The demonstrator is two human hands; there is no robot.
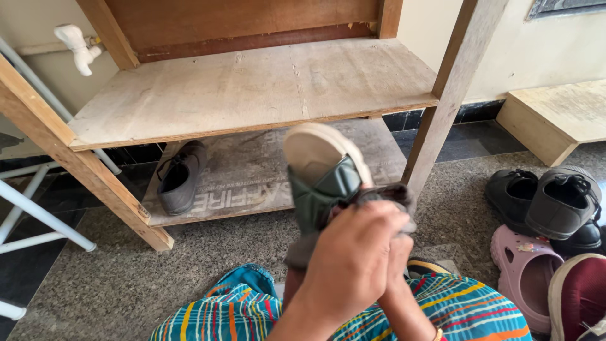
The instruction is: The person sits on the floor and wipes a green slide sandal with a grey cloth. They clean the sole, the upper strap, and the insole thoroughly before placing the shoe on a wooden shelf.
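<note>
floor: I'm looking down at speckled grey stone floor (208, 265), cream wall behind, dark skirting along the bottom.
rack: wooden shoe rack (252, 88) at 12 o'clock, two shelves in view, upper one bare.
shoes counted: one grey lace-up shoe (181, 177) on the lower shelf at 10 o'clock; at 3 o'clock a heap of two black shoes (558, 202), one pink clog (524, 271), one maroon shoe (577, 297).
in hand: green sandal (322, 183) dead centre, sole tipped up toward me.
grip: front hand (350, 265) closed around a grey cloth (385, 196) pressed on the sandal; honestly can't tell which hand is which, the other's hidden behind.
around: white pipe frame (38, 215) at 9 o'clock, low wooden step (555, 120) at 2 o'clock, striped clothing at 6.
</note>
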